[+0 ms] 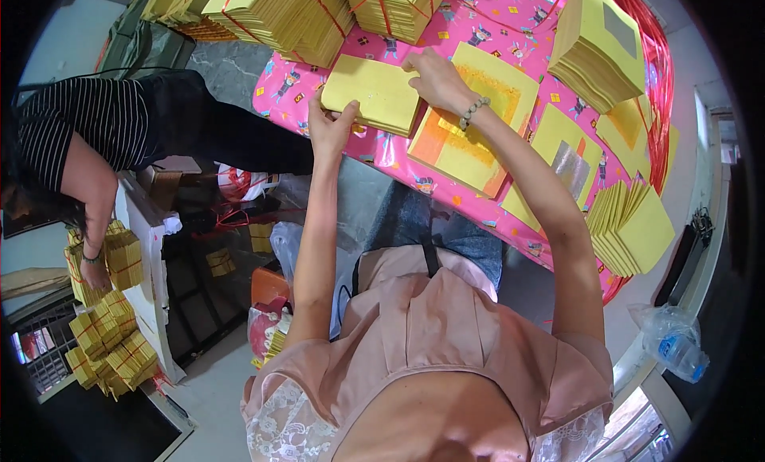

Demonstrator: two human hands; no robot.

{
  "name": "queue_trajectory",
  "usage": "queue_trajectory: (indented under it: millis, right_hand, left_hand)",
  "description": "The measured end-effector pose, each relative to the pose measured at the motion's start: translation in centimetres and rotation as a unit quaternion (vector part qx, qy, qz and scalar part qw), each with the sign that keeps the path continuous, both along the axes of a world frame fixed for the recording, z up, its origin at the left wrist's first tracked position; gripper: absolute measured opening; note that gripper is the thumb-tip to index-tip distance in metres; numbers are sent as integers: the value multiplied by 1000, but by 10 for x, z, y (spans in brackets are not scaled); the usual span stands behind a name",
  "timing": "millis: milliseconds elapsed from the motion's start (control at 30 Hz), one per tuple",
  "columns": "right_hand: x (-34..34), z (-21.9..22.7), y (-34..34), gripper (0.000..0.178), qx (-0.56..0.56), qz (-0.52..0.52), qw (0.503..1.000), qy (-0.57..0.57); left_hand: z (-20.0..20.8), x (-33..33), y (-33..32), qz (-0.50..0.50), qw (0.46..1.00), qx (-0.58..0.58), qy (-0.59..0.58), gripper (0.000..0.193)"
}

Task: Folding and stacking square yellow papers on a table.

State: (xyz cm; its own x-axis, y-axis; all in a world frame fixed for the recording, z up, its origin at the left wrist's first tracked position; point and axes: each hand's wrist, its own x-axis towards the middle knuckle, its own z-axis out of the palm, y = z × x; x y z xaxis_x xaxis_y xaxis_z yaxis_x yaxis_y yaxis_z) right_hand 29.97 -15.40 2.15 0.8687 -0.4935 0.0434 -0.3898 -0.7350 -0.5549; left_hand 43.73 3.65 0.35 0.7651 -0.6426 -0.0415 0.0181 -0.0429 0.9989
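Both hands are on a thin stack of yellow paper sheets, which lies flat near the left end of the bench, on its pink patterned cover. Left hand grips the stack's near-left corner, thumb on top & fingers under the edge as far as one can tell. Right hand, w/ a bead bracelet at the wrist, rests fingertips on the far-right corner, pressing down rather than clamped. So the hands are apart, one at each opposite corner.

Handling, by the look of it: the stack is light, soft & floppy. Loose sheets, no tie visible, so they'd likely slide over each other & fan out if lifted by one corner. Paper probably thin, creases easily. Best hold would be both hands at opposite edges, thumbs on top, fingers under, squeezing the sheets together and keeping them level. Squaring the edges against the bench first should help.

Nearby: just right of the stack lies a larger yellow sheet with orange and gold print, almost touching. Behind it are tied bundles of the same yellow paper, bound w/ red string. Further right, a tall loose pile and a fanned pile at the bench's near edge. Another person in a striped top bends over small bundles at far left, well apart.
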Motion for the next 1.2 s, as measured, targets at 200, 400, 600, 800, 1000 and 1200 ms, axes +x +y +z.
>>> queue_trajectory:
  millis: [200, 400, 600, 800, 1000, 1200]
  right_hand:
    - [1, 8, 9, 31, 8, -25, 999, 33]
    - [0, 6, 17, 31, -24, -40, 999, 26]
    - [3, 3, 25, 26, -122, -39, 992, 13]
    - [-10, 8, 24, 23, -188, -37, 981, -17]
    - [-79, 33, 43, 28, -138, -38, 975, -170]
    - [-173, 42, 84, 29, 12, -63, 992, -106]
  left_hand:
    - [5, -6, 5, 20, 985, 103, -136, 68]
    - [10, -15, 5, 68, 829, 226, -507, 71]
    - [-12, -15, -4, -112, 901, 134, -398, 59]
    - [-13, -26, -4, -120, 825, 222, -505, 62]
    - [-19, -28, -6, -115, 817, 216, -523, 64]
    - [-18, -24, -5, -113, 814, 211, -530, 63]
